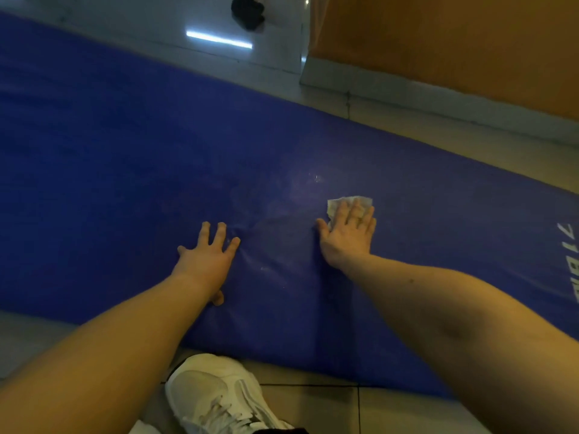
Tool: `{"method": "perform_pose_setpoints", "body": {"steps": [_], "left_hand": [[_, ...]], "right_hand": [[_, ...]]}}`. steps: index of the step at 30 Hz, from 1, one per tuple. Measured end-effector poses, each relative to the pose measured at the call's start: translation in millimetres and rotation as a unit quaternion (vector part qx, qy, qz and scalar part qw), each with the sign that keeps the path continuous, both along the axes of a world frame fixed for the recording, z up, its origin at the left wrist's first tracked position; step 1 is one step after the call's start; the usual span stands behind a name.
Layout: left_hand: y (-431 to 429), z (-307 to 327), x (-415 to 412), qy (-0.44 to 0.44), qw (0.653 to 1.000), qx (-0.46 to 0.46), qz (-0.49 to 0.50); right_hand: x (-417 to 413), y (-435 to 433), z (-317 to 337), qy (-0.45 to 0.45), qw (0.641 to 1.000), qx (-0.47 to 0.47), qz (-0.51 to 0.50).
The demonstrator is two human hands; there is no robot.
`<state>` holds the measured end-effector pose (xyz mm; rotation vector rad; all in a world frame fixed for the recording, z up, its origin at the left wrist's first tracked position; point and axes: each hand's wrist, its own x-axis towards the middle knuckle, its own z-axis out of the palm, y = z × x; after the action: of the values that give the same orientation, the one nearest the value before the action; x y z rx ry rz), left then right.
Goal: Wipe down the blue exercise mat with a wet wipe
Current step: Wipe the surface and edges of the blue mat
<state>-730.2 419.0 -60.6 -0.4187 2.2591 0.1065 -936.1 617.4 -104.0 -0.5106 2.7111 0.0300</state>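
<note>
The blue exercise mat (pixel 125 170) lies flat on the tiled floor and runs across the whole view, with white lettering at its right end. My right hand (pixel 349 234) lies flat with straight fingers on a crumpled white wet wipe (pixel 340 203), pressing it onto the mat right of centre; part of the wipe shows past the fingertips. My left hand (pixel 206 258) presses flat on the mat with fingers spread, about a hand's width to the left of the right one. A faint shiny patch shows on the mat just above the wipe.
A white sneaker (pixel 216 396) stands on the pale floor tiles just below the mat's near edge. An orange wall (pixel 454 42) with a grey skirting board runs along the far right. A dark object (pixel 247 10) lies on the floor beyond the mat.
</note>
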Motion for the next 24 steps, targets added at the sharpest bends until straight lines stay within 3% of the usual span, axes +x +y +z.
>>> {"method": "perform_pose_setpoints", "body": {"steps": [3,8,11,13,15,16,18,19,21,24], "left_hand": [[-1,2,0,0.007,1.000,-0.004,-0.005],[0,2,-1,0.000,1.000,-0.009,-0.007],[1,2,-1,0.001,1.000,-0.009,-0.006],[1,3,-3,-0.011,1.000,-0.011,-0.005],[2,6,-8,-0.027,1.000,-0.007,0.001],[2,11,-13,-0.014,1.000,-0.004,0.007],[2,19,-25,0.094,0.993,0.026,0.066],[2,24,-30,0.171,0.975,0.055,0.130],[8,29,-43,0.266,0.894,0.159,0.324],[18,33,-60,0.200,0.705,0.367,0.572]], "right_hand": [[-1,-2,6,0.036,0.996,-0.076,-0.036],[9,8,6,0.063,0.991,-0.111,0.037],[25,2,5,0.056,0.972,-0.207,0.097],[37,-10,16,-0.007,0.953,-0.293,0.082],[46,-21,29,-0.097,0.927,-0.363,0.003],[50,-27,34,-0.140,0.906,-0.396,-0.050],[55,-35,40,-0.237,0.848,-0.448,-0.156],[55,-38,40,-0.286,0.815,-0.465,-0.197],[58,-43,38,-0.380,0.743,-0.491,-0.251],[63,-45,42,-0.490,0.646,-0.504,-0.298]]}}
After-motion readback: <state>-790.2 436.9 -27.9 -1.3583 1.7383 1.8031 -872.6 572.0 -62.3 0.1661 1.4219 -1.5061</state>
